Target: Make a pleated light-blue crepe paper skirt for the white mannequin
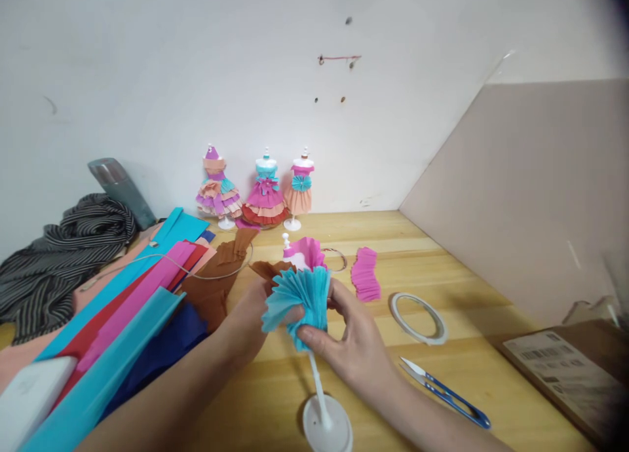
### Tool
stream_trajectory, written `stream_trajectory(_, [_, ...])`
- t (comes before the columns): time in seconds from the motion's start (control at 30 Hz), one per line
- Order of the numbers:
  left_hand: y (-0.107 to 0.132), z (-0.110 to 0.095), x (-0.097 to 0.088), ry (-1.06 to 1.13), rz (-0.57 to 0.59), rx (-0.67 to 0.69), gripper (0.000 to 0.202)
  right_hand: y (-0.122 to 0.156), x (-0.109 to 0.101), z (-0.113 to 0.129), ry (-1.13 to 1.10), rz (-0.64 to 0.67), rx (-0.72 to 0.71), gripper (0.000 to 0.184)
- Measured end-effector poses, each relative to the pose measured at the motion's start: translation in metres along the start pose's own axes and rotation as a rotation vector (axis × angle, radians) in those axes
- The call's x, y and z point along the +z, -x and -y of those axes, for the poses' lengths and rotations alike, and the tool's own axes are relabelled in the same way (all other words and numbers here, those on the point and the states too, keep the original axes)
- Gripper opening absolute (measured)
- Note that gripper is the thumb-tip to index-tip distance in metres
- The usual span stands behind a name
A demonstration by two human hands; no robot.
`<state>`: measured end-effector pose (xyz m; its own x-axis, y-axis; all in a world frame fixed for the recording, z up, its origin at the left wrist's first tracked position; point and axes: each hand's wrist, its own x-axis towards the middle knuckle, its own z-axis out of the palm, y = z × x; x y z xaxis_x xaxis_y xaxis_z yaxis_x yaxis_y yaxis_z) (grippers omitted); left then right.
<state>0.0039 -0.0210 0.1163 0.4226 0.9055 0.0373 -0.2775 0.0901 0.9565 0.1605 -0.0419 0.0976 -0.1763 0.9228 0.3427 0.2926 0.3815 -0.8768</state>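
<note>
A small white dress-form mannequin (295,261) leans on its stand, whose round base (327,432) is on the wooden table. Pink crepe paper (308,250) wraps its top, and brown crepe paper (271,270) sticks out at the left. Pleated turquoise crepe paper (299,296) fans out around its waist. My left hand (248,321) is closed on the turquoise paper from the left, thumb in front, other fingers hidden behind. From the right, my right hand (354,337) pinches the same paper between thumb and fingers.
Dressed mini mannequins (266,190) stand along the wall. Coloured crepe sheets (132,308) and striped cloth (63,255) lie left, with a white box-like object (34,399). At right are a pink pleated strip (365,274), tape roll (419,318), thread snips (445,393) and cardboard box (565,373).
</note>
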Motion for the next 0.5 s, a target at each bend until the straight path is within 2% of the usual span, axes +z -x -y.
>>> stream_trajectory(0.17, [0.004, -0.012, 0.013, -0.017, -0.134, -0.041, 0.025, 0.001, 0.000, 0.002, -0.060, 0.017, 0.050, 0.026])
stream_trajectory(0.3, [0.006, -0.009, 0.015, -0.012, -0.286, -0.084, 0.028, -0.002, 0.001, -0.002, -0.067, 0.012, 0.056, 0.027])
stream_trajectory(0.5, [0.006, 0.003, 0.011, 0.090, -0.259, -0.086, 0.027, -0.006, -0.002, -0.005, -0.155, 0.042, 0.011, 0.029])
